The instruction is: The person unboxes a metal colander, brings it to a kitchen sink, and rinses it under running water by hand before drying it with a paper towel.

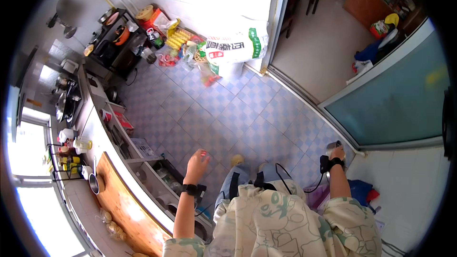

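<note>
My left hand (pixel 197 166) hangs in the air over the tiled floor (pixel 210 114), beside the open shelves under the counter. Its fingers are loosely curled and apart, with nothing in them. On the other side, my right hand (pixel 337 152) is closed on the rim of a shiny metal vessel (pixel 332 146). The hand and wrist hide much of this vessel, so its full shape cannot be told. It is held near the white wall and the frosted glass door (pixel 392 96). Each wrist wears a black strap with a small device.
Along the left runs a counter with a wooden board (pixel 125 210), a small saucepan (pixel 95 184), bottles (pixel 71 159) and a gas stove (pixel 68 101). A large white sack (pixel 235 46), produce bags and an egg tray (pixel 177 39) stand at the far wall. A doorway (pixel 303 50) opens at right.
</note>
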Tool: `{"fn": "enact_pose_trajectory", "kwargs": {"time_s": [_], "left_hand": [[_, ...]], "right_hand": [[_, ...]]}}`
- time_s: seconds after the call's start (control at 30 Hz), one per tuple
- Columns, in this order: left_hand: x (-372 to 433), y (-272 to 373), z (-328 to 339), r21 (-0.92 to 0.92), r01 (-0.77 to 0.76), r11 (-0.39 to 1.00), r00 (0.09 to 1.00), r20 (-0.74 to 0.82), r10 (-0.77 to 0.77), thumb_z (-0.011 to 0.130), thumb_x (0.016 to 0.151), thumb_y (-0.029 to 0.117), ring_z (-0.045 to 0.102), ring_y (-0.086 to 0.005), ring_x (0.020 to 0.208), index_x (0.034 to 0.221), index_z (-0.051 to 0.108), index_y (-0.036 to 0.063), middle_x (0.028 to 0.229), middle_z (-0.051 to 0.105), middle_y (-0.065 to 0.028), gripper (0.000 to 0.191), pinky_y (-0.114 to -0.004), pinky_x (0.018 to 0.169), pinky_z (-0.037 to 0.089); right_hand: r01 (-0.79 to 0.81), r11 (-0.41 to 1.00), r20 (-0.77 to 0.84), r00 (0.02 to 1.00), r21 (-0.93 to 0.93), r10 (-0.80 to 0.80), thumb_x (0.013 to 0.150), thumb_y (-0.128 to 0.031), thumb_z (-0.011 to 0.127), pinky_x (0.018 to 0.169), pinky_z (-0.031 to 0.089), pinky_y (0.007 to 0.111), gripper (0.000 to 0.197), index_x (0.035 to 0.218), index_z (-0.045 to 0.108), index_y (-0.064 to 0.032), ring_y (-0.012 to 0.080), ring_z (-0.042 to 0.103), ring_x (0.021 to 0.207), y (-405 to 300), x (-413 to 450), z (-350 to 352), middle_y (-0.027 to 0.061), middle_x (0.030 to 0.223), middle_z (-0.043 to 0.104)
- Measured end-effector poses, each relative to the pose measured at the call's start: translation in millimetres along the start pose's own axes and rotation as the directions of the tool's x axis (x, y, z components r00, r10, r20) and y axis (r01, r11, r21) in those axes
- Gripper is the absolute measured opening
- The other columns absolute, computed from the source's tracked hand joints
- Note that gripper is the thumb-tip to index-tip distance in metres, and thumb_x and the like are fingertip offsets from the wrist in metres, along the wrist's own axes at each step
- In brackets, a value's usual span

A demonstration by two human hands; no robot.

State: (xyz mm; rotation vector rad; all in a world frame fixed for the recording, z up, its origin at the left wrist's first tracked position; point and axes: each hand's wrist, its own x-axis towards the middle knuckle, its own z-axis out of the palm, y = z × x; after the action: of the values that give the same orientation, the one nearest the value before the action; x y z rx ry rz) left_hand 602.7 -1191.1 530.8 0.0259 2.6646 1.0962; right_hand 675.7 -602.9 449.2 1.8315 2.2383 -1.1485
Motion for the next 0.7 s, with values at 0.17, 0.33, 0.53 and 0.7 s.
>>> {"fn": "enact_pose_trajectory", "kwargs": {"time_s": [0.17, 0.33, 0.53, 0.7], "left_hand": [[15, -27, -11, 0.008, -0.023, 1.000, 0.995, 0.095, 0.022, 0.060, 0.075, 0.019, 0.058, -0.0276, 0.089, 0.095, 0.053, 0.0046, 0.092, 0.061, -0.0124, 0.026, -0.036, 0.074, 0.046], [22, -50, -19, 0.030, -0.007, 1.000, 0.983, 0.185, 0.002, 0.060, 0.075, 0.020, 0.058, -0.0279, 0.088, 0.095, 0.053, 0.0043, 0.091, 0.061, -0.0124, 0.027, -0.036, 0.074, 0.045], [55, -41, -24, 0.058, -0.057, 0.997, 0.972, 0.230, 0.043, 0.060, 0.076, 0.021, 0.058, -0.0288, 0.087, 0.096, 0.053, 0.0046, 0.091, 0.061, -0.0126, 0.027, -0.037, 0.074, 0.045], [82, -45, -22, 0.067, -0.154, 0.986, 0.966, 0.220, 0.136, 0.060, 0.076, 0.021, 0.058, -0.0280, 0.086, 0.096, 0.053, 0.0051, 0.090, 0.061, -0.0115, 0.027, -0.036, 0.072, 0.046]], "right_hand": [[-0.044, 0.980, -0.002, 0.999, 0.194, 0.045, 0.082, -0.036, 0.049, 0.080, 0.045, 0.037, 0.048, 0.114, 0.047, 0.0011, 0.0303, 0.055, 0.093, 17, -13, 22, 0.0203, 0.108, 0.054], [-0.621, 0.511, 0.650, 0.745, 0.594, 0.150, 0.084, -0.052, 0.044, 0.087, 0.041, 0.035, 0.051, 0.104, 0.053, -0.0056, 0.0229, 0.051, 0.096, -65, -44, 76, 0.0079, 0.104, 0.054], [-0.577, 0.223, 0.617, 0.752, 0.786, -0.231, 0.084, -0.053, 0.045, 0.089, 0.040, 0.034, 0.046, 0.103, 0.056, -0.0119, 0.0182, 0.052, 0.097, -182, -143, 49, 0.0009, 0.103, 0.058], [-0.468, 0.327, 0.567, 0.738, 0.821, -0.365, 0.084, -0.057, 0.039, 0.098, 0.032, 0.038, 0.060, 0.129, 0.038, -0.0183, 0.0209, 0.038, 0.119, -138, -128, 39, 0.0008, 0.131, 0.040]]}}
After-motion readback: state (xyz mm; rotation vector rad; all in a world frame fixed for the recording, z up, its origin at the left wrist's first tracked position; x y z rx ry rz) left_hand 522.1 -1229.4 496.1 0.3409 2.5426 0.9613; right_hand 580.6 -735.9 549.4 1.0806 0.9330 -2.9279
